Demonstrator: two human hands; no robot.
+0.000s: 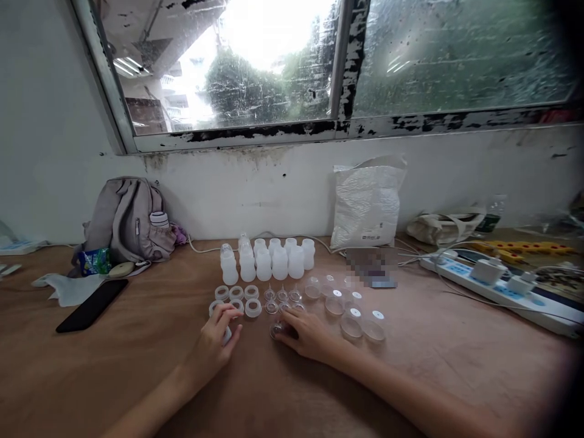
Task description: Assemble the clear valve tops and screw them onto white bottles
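My left hand (213, 340) curls its fingers around a white bottle collar ring (227, 335), low over the table in front of the other rings. With bent fingertips my right hand (303, 333) grips a clear bottle teat (275, 330) at the table surface; part of it is hidden by the fingers. Between and beyond the hands lie several white collar rings (252, 308) in rows and several clear teats (282, 295). Behind them stand several white baby bottles (263, 266) upright, the left ones topped with clear caps (227, 250). Clear domed covers (351, 326) lie right of my right hand.
A black phone (91, 306), a tissue (75, 288) and a grey backpack (132, 219) are on the left. A white padded bag (367, 204) leans on the wall. At right lie a white power strip (497, 292) with cables and a cloth bag (444, 226).
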